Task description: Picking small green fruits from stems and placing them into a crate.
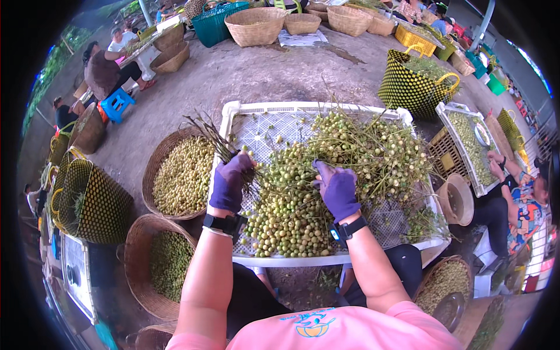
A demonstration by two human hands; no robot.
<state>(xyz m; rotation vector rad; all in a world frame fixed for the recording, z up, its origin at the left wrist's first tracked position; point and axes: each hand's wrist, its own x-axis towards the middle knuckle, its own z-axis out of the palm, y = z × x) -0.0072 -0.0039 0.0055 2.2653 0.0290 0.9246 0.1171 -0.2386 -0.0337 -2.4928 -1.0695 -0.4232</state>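
My left hand (pixel 232 178), in a purple glove, grips a bundle of thin dark stems (pixel 210 131) above the left side of a white mesh tray (pixel 258 125). My right hand (pixel 335 186), also gloved, is closed near the middle of the tray; what its fingertips hold is too small to tell. Under and between my hands lies a pile of loose round green and yellowish fruit (pixel 280 221). A tangled heap of fruit on thin stems (pixel 367 146) fills the tray's back right.
Baskets of fruit (pixel 175 169) (pixel 166 262) (pixel 443 286) flank the tray. Woven bags (pixel 96 198) (pixel 417 84) stand left and back right. A co-worker (pixel 522 204) works at another tray (pixel 472 146) on the right; seated people (pixel 105 76) are at back left. Baskets (pixel 254 23) line the back.
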